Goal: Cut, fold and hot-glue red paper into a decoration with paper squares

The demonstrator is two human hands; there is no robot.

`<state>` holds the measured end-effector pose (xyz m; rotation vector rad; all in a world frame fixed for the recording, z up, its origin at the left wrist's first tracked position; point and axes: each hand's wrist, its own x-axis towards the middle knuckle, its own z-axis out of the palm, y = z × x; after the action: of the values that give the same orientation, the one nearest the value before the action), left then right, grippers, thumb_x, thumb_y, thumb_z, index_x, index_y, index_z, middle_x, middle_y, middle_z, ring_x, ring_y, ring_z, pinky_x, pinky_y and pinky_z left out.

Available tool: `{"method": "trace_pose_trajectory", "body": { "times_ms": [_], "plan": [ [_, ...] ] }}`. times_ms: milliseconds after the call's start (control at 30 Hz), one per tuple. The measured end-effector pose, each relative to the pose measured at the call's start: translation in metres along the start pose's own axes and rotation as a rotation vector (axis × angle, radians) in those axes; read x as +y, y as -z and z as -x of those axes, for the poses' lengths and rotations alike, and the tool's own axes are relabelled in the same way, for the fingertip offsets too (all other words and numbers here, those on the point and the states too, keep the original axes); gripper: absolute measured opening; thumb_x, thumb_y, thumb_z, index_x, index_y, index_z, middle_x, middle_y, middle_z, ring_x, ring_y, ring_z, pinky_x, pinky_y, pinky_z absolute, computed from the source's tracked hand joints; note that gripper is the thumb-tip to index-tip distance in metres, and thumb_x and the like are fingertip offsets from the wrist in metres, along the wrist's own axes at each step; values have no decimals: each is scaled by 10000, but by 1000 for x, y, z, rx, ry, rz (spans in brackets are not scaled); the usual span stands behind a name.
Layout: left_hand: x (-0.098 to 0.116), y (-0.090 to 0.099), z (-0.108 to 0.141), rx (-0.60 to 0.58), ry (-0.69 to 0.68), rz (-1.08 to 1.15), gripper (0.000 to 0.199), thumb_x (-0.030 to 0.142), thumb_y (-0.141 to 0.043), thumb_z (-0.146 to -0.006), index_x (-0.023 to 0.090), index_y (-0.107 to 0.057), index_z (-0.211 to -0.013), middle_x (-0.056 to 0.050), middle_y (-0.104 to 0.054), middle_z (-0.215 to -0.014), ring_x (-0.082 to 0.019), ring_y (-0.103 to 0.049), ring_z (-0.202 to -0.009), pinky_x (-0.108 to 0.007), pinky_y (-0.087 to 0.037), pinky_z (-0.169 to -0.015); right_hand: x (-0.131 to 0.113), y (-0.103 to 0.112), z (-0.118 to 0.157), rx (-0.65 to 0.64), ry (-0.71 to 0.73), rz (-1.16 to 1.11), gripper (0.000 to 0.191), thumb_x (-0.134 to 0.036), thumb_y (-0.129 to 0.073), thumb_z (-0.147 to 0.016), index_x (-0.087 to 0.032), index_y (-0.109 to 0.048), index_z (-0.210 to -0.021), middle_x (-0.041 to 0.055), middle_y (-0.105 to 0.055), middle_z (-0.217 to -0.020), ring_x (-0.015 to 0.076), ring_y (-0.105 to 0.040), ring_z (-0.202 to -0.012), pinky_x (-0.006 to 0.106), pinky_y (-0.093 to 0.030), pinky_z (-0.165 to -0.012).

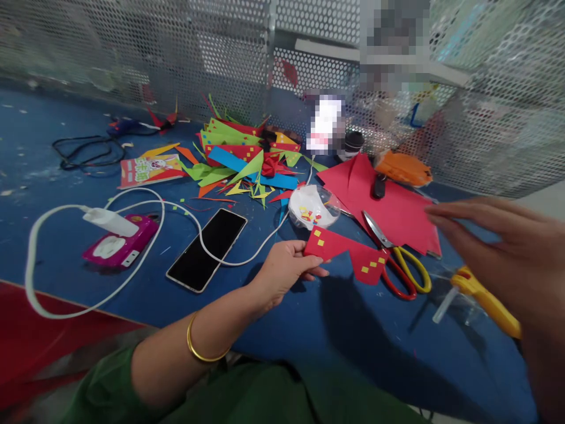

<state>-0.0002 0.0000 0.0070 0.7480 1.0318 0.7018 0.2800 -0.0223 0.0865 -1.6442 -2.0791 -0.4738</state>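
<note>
My left hand [285, 272] pinches the left end of a red paper piece [325, 245]. Small yellow squares are stuck near both ends of the piece, and its lower edge has a notch. My right hand [481, 235] is raised at the right, above the yellow glue gun [488, 300]; its thumb and fingertips are close together, and anything between them is too small to tell. Just behind the red piece sits a round dish [309, 207] with tiny red and yellow bits. Scissors [399, 262] with red and yellow handles lie beside the piece's right end.
Red sheets [392, 212] lie behind the scissors. A phone [207, 250], a white cable and a purple power strip [121, 241] occupy the left. Coloured paper scraps [238, 159] are heaped near the mesh panel [220, 53]. An orange packet [404, 168] is back right.
</note>
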Motion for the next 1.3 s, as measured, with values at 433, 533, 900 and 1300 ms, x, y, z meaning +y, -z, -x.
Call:
{"method": "trace_pose_trajectory", "body": {
  "times_ms": [433,533,900,1300],
  "plan": [
    [0,-1,-2,-51,78,0,100,50,-674,-815,116,-734,-860,-83,-789,-845,-109,-724,-646,-187,-444,-545,-85,-118,-107,-656,324,-50,224,-231,-582,-900,-243,-803,-932,36,-794,-968,193,-686,-837,267,-326,-575],
    [1,-2,0,-63,108,-15,108,60,-673,-818,111,-736,-889,-87,-790,-849,-110,-726,-659,-183,-445,-554,-88,-124,-108,-693,355,-11,232,-232,-574,-903,-237,-801,-953,49,-782,-967,182,-658,-806,277,-273,-561],
    [1,-2,1,-72,102,-3,103,78,-675,-796,116,-740,-866,-88,-788,-840,-126,-720,-669,-206,-437,-568,-90,-132,-112,-703,461,6,262,-264,-516,-936,-192,-766,-907,73,-751,-910,177,-605,-755,296,-224,-559],
    [3,-3,2,-72,120,8,75,69,-684,-810,124,-720,-846,-42,-747,-710,-115,-713,-647,-188,-431,-555,-96,-133,-114,-722,484,70,275,-248,-505,-933,-184,-773,-917,93,-759,-923,201,-623,-771,313,-229,-568]
  ]
}}
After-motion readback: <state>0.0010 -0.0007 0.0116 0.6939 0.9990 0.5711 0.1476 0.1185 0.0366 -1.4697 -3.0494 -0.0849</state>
